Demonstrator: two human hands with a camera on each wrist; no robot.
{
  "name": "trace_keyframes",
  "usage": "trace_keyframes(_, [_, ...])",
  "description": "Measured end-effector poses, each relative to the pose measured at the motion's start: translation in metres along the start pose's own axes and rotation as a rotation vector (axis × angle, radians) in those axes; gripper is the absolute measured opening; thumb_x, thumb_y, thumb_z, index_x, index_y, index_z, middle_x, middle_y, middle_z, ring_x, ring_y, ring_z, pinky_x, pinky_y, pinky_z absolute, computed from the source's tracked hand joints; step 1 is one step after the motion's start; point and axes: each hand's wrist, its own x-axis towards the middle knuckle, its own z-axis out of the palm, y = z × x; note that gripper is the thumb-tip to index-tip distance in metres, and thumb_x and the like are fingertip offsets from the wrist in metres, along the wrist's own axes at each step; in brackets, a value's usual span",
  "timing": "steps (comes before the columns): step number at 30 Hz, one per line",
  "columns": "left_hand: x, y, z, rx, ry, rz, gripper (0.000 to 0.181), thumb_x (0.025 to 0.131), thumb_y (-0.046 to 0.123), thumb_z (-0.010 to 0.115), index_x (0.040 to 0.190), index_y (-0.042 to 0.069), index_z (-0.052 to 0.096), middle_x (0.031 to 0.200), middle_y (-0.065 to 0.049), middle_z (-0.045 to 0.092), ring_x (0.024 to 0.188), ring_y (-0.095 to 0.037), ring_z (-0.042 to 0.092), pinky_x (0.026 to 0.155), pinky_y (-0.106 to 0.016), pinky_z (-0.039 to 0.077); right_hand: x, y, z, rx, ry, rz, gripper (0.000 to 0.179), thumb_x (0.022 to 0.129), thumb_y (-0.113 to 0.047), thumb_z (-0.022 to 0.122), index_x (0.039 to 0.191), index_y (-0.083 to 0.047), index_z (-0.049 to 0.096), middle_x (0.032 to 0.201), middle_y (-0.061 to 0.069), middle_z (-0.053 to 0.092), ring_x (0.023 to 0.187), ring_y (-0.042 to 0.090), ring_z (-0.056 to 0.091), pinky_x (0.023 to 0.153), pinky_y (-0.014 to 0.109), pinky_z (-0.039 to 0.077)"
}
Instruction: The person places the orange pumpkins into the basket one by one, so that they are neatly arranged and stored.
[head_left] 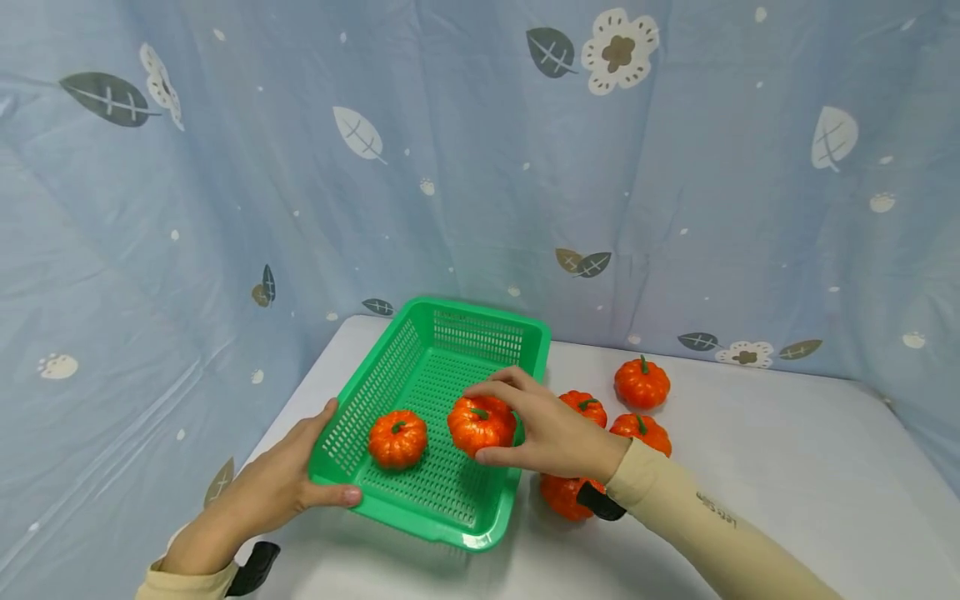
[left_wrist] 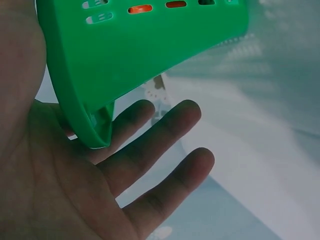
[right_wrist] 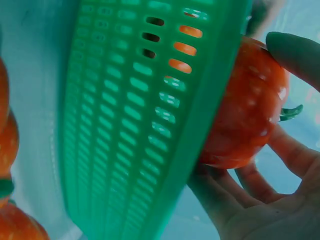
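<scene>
A green plastic basket [head_left: 420, 527] with slotted walls stands on the white table, turned slightly. My left hand [head_left: 281, 475] holds its near left corner, thumb along the front rim. In the left wrist view several fingers [left_wrist: 150, 145] reach out below the rim. My right hand [head_left: 551, 429] grips an orange pumpkin [head_left: 480, 427] with a green stem, over the basket's right side. In the right wrist view this pumpkin [right_wrist: 250, 110] is beside the basket's rim, between thumb and fingers. Another small pumpkin [head_left: 397, 439] sits on the basket floor at the left.
Right of the basket several more pumpkins lie on the table [head_left: 765, 467], among them one at the back [head_left: 642, 383] and one partly hidden under the right wrist [head_left: 566, 497]. A blue patterned curtain [head_left: 465, 167] hangs behind and along the left side.
</scene>
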Motion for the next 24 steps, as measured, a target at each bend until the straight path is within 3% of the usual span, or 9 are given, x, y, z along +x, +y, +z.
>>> trace_keyframes(14, [0.002,-0.001,0.001,0.015,0.011,0.013,0.132,0.070,0.072,0.076,0.165,0.012,0.007,0.156,-0.023,0.036,0.127,-0.042,0.052,0.093,-0.058,0.047,0.034,0.007,0.044,-0.132,-0.237,0.042,0.057,0.085,-0.029,0.082,0.137,-0.024,0.058,0.135,0.001,0.045,0.108,0.009,0.057,0.091,0.023,0.050])
trace_keyframes(24, [0.001,-0.002,0.003,0.004,0.021,0.014,0.132,0.070,0.071,0.078,0.165,0.011,0.007,0.156,-0.023,0.035,0.128,-0.042,0.051,0.094,-0.059,0.046,0.041,0.004,0.054,-0.300,-0.373,0.111,0.061,0.080,-0.029,0.088,0.134,-0.028,0.060,0.130,-0.002,0.049,0.090,0.008,0.057,0.078,0.023,0.051])
